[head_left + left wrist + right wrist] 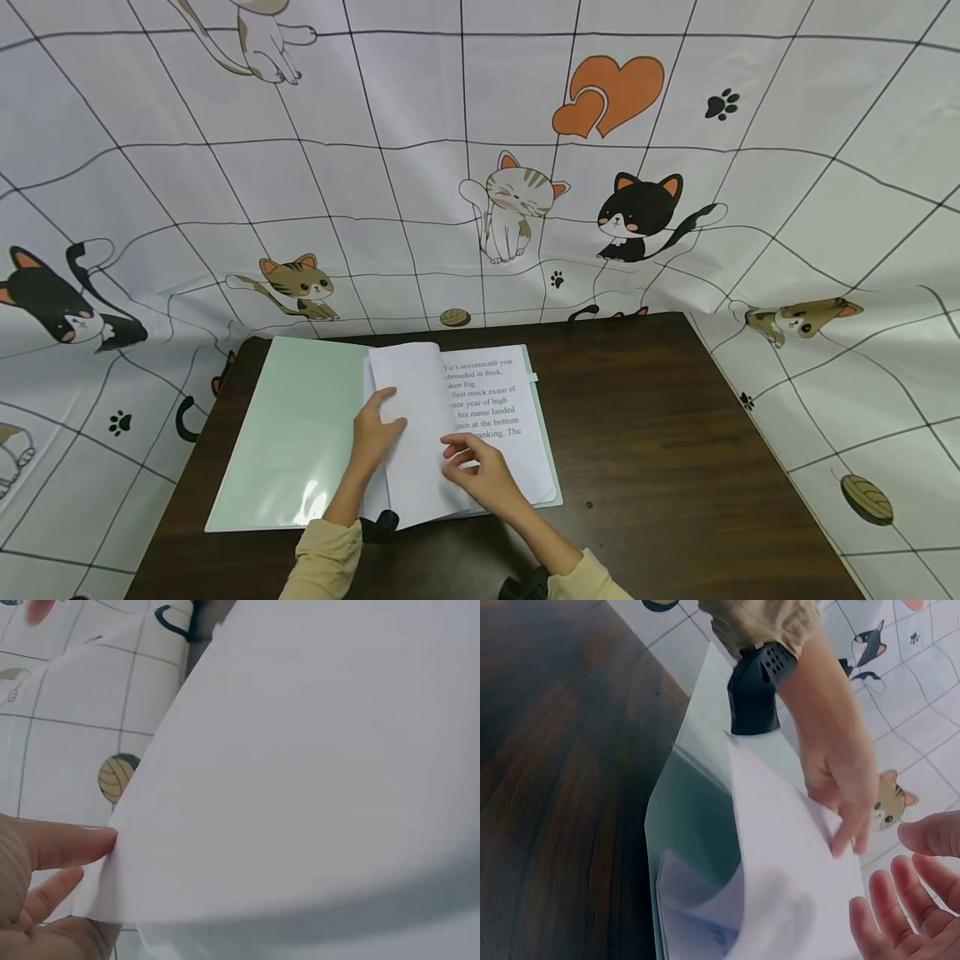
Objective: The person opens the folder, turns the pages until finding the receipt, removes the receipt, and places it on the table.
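Observation:
A pale green folder (292, 442) lies spread on the table, with printed sheets in its right half. One white page (420, 392) is lifted and bends over toward the left, blank side showing. My left hand (375, 435) pinches this page at its left edge; the left wrist view shows the thumb (94, 841) on one face and fingers behind. My right hand (483, 477) hovers by the page's right side, over the lower part of the printed sheet (491, 392), its fingers loosely bent and holding nothing. In the right wrist view its fingertips (861, 911) stand apart from one another.
The dark wooden table (660, 433) extends to the right of the folder. A white cloth (420, 100) with grid lines and cartoon cats hangs behind and along both sides. A small tab (533, 377) sticks out from the folder's right edge. A black wrist device (754, 694) sits on the left wrist.

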A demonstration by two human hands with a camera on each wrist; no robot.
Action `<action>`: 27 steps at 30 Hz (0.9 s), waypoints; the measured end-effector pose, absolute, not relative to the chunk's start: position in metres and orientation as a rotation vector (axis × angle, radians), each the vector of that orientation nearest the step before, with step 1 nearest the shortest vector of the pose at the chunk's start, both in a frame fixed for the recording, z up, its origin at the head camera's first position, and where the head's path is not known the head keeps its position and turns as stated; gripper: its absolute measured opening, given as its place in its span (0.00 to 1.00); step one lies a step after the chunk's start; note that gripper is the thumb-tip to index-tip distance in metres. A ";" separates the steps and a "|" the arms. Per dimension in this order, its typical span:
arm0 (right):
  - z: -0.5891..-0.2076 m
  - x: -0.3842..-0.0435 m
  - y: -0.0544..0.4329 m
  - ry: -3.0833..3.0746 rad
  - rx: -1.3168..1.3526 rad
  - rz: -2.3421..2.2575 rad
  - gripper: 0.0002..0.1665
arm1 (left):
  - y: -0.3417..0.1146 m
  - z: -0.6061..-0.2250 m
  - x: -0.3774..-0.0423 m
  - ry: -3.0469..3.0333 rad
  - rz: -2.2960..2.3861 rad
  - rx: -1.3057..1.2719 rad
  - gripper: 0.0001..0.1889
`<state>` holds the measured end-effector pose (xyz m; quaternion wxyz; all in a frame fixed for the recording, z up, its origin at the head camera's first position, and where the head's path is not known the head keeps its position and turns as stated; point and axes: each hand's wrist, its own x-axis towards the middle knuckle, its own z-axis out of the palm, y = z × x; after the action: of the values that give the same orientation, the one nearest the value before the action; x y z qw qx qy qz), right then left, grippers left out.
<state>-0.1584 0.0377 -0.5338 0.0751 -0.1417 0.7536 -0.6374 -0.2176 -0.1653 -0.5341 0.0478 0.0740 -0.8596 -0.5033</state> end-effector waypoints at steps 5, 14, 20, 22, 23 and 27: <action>-0.532 -0.164 0.047 2.310 -0.355 -1.902 0.21 | -0.173 -0.538 -0.221 -2.689 -1.510 0.256 0.31; -0.537 -0.177 0.065 2.349 -0.246 -1.898 0.19 | -0.197 -0.551 -0.223 -2.762 -1.434 0.239 0.27; -0.574 -0.204 0.082 2.440 -0.138 -1.951 0.20 | -0.206 -0.555 -0.222 -2.766 -1.373 0.272 0.26; -0.573 -0.209 0.088 2.450 -0.119 -1.982 0.20 | -0.209 -0.556 -0.222 -2.758 -1.359 0.281 0.25; -0.573 -0.212 0.090 2.458 -0.118 -1.995 0.20 | -0.210 -0.557 -0.222 -2.754 -1.354 0.286 0.25; -0.572 -0.223 0.098 2.495 -0.112 -1.996 0.20 | -0.216 -0.559 -0.222 -2.745 -1.331 0.291 0.25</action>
<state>-0.2234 0.0976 -0.5717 -0.0277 -0.0351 0.7801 -0.6241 -0.2222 -0.2160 -0.5593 0.0386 0.0948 -0.8950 -0.4341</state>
